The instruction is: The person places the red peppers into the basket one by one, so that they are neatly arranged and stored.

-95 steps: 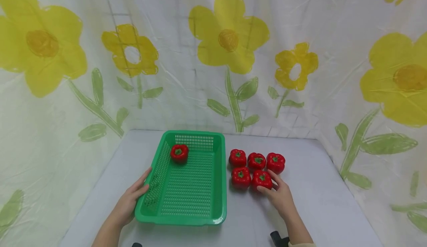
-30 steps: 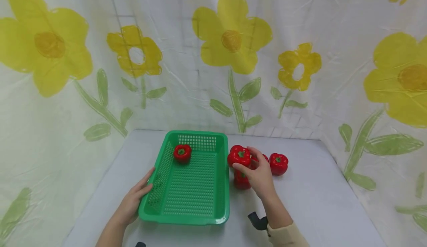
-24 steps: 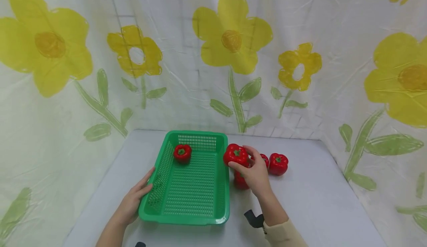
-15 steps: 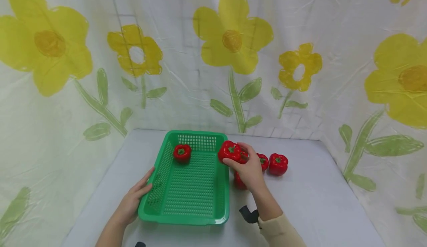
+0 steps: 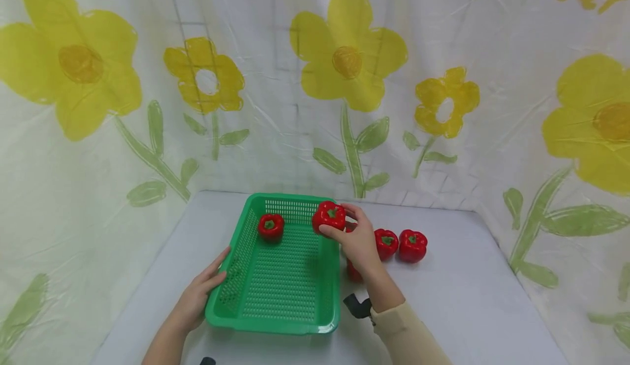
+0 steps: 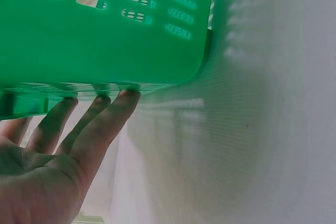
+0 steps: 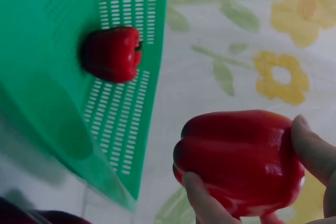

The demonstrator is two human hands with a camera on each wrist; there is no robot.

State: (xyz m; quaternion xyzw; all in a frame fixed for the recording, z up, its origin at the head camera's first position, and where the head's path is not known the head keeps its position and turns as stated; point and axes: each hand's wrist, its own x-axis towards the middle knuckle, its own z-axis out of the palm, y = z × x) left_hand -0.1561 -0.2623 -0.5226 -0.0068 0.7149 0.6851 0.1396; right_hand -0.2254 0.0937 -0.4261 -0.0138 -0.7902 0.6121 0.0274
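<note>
My right hand (image 5: 361, 243) pinches a red bell pepper (image 5: 328, 217) between thumb and fingers, raised over the right rim of a green plastic basket (image 5: 269, 326). In the right wrist view the held pepper (image 7: 241, 156) lies on its side, its lobed end facing the basket. Another red bell pepper (image 5: 271, 227) sits inside the basket near the back left corner. My left hand (image 5: 194, 296) is at the basket's left side. The left wrist view shows its fairly straight fingers (image 6: 105, 129) with their tips against the outer wall.
Right of the basket, red bell peppers (image 5: 412, 246) stand on the white table (image 5: 458, 299), some partly hidden behind my right hand. A flower-printed curtain (image 5: 275, 151) hangs behind and at both sides. Black camera mounts (image 5: 357, 306) show near my wrists.
My right hand took a bell pepper from the front of the group, lifted it and carried it left over the basket's right rim. The left hand stayed at the basket's side.
</note>
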